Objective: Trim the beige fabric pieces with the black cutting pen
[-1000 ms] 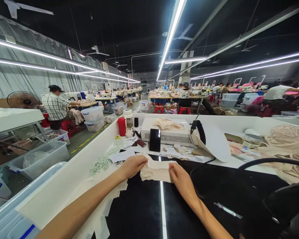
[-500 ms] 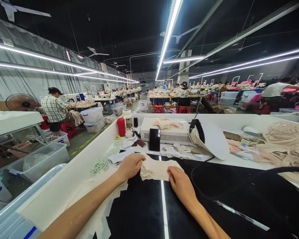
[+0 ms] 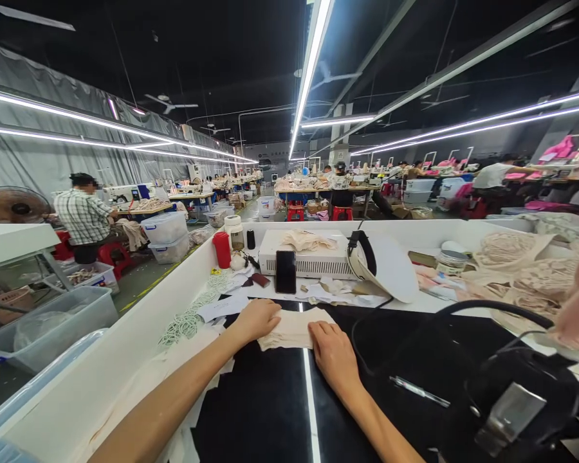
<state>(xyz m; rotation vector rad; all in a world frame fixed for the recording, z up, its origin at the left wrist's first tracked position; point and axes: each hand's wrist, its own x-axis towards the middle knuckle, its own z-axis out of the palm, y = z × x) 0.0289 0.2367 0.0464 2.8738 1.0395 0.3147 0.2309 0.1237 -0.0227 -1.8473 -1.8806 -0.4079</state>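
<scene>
No brand, label or writing can be read anywhere; the paper slips on the white bench are too small to make out.

A small stack of beige cut fabric pieces is laid flat on the black glossy worktop, near its far edge, just left of the bright light strip reflected along the middle. The stack is pinned at both ends. The left hand is pressed on the stack's left end, fingers curled down over the edge, with no closed grasp seen. The right hand is laid palm-down at the stack's near right corner, fingers extended and touching the fabric, nothing enclosed in it.

Just beyond the stack, at the worktop's far edge, a black upright smartphone is propped against a white vented box-shaped machine. A red cylindrical bottle is placed towards the bench's far left corner, a white domed cap with black band right of the machine. A black cable is arched over the worktop's right side.
</scene>
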